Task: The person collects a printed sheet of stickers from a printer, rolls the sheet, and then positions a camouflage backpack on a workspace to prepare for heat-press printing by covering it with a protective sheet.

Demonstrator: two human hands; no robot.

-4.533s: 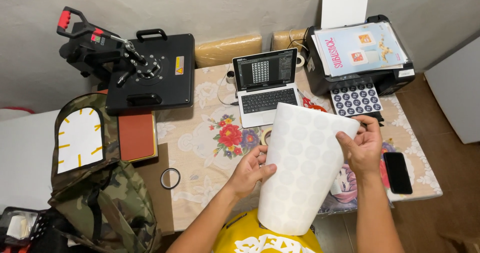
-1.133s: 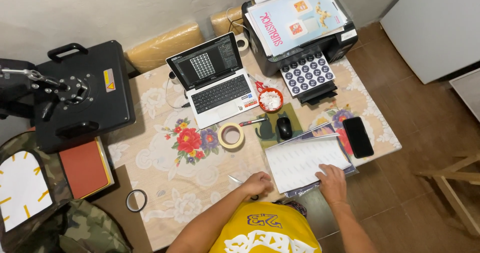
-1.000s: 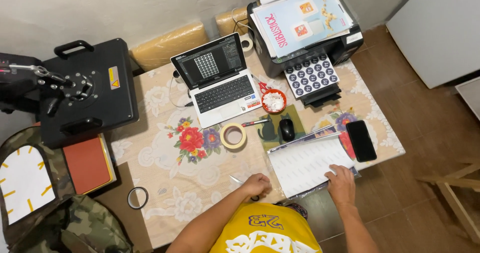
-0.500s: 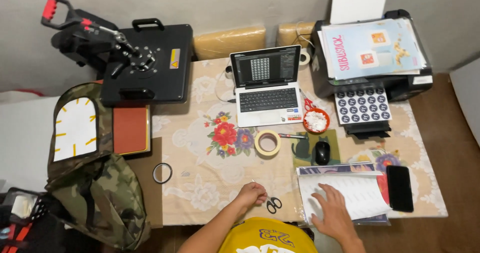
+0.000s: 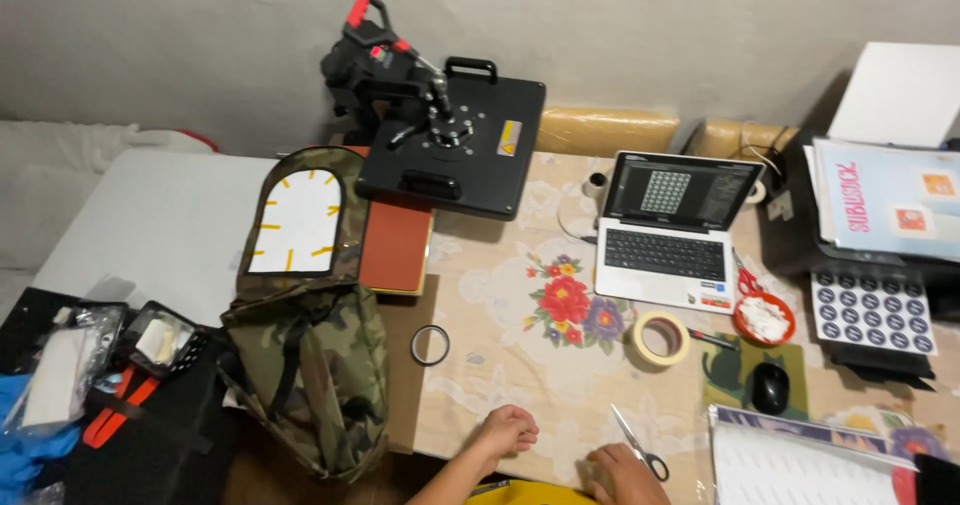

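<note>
Resting at the near edge of the surface (image 5: 500,385), both hands lie empty. Left hand (image 5: 508,429) is loosely curled into a fist, touching nothing. Right hand (image 5: 622,473) lies palm down, fingers relaxed, just beside the scissors (image 5: 640,447). Scissors lie flat, blades closed, long axis diagonal: tips point up and left, handles toward the right hand. Right hand is clearly nearer. Tape roll (image 5: 660,338) sits further back.

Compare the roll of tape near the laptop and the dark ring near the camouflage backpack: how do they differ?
The roll of tape is cream-coloured, thick-walled and tall; the dark ring is black, thin and low. The tape lies on the floral tablecloth, while the ring straddles the cloth's edge and a brown board. Both lie flat, round and untouched by either hand.
</note>
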